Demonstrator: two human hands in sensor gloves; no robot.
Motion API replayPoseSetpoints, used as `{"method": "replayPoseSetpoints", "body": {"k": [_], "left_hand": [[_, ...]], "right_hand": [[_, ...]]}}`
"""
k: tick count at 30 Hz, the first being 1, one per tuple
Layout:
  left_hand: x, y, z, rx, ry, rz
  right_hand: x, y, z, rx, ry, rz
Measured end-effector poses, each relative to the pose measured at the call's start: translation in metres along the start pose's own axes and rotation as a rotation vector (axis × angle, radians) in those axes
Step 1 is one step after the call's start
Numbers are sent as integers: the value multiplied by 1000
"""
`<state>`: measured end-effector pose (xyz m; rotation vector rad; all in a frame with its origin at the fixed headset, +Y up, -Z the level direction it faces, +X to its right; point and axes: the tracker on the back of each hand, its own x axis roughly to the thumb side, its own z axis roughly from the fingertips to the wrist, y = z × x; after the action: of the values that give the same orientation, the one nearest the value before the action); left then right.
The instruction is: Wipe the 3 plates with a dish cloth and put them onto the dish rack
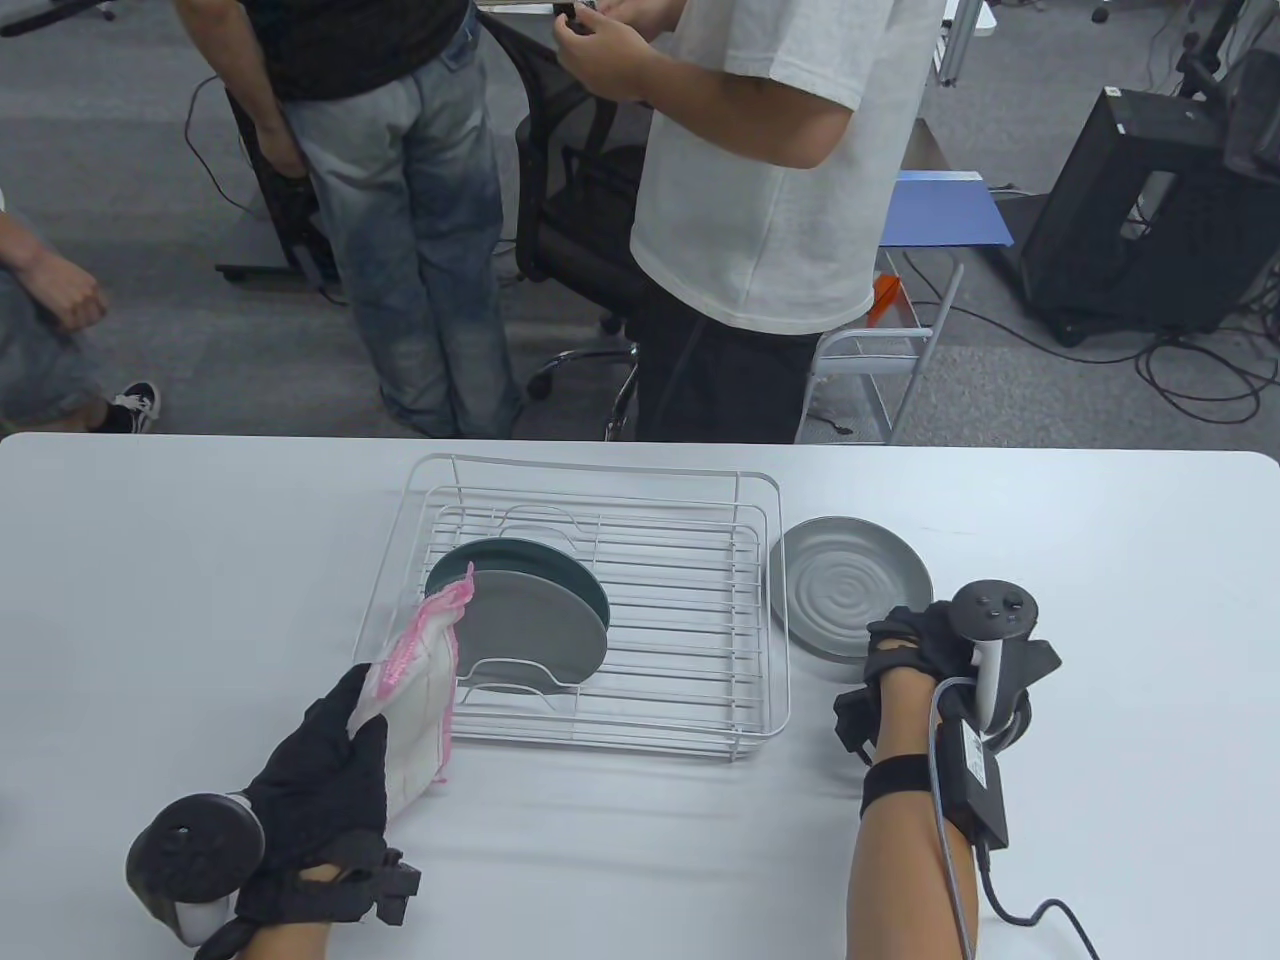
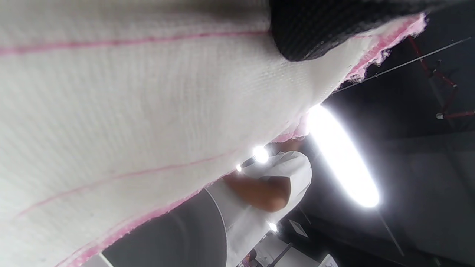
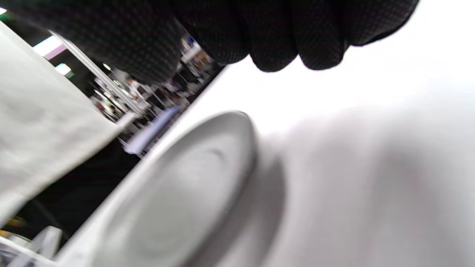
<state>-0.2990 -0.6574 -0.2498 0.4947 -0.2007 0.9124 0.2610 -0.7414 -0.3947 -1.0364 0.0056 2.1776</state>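
A white wire dish rack (image 1: pixel 779 600) stands mid-table. Two plates lean in its left half: a dark green plate (image 1: pixel 575 572) behind and a grey plate (image 1: pixel 545 630) in front. A third grey plate (image 1: pixel 848 592) lies flat on the table just right of the rack. My left hand (image 1: pixel 355 715) grips a white dish cloth with pink edging (image 1: pixel 425 680) at the rack's near-left corner; the cloth (image 2: pixel 130 111) fills the left wrist view. My right hand (image 1: pixel 900 650) hovers at the third plate's near rim, its fingers (image 3: pixel 274 40) loosely curled above the plate (image 3: pixel 178 193), holding nothing.
Two people stand close behind the table's far edge (image 1: pixel 640 440), one in jeans (image 1: pixel 430 250) and one in a white shirt (image 1: pixel 760 200). A black office chair (image 1: pixel 580 230) is between them. White tabletop (image 1: pixel 1100 620) lies right of the third plate.
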Motion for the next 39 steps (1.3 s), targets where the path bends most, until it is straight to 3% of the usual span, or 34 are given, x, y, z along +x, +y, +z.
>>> {"method": "replayPoseSetpoints", "body": {"k": [6,12,20,26,30,39], "left_hand": [[5,-5,1,-18,-21,-33],[7,-8,1,-31,-29,-38],[7,-10,2,-44,-30,-62],[7,-11,2,-50,-29,-57],[6,-13,1,-58,-21,-47],[7,-14,2,-72,-23,-28]], "right_hand": [[-8,19,-22,26,121,97],[3,37,-38,36,128,227],[5,43,-49,-18,213,206],[-7,35,-49,-94,233,8],[-15,23,-45,-104,213,-214],[-26,-26,-15,-180,47,-461]]}}
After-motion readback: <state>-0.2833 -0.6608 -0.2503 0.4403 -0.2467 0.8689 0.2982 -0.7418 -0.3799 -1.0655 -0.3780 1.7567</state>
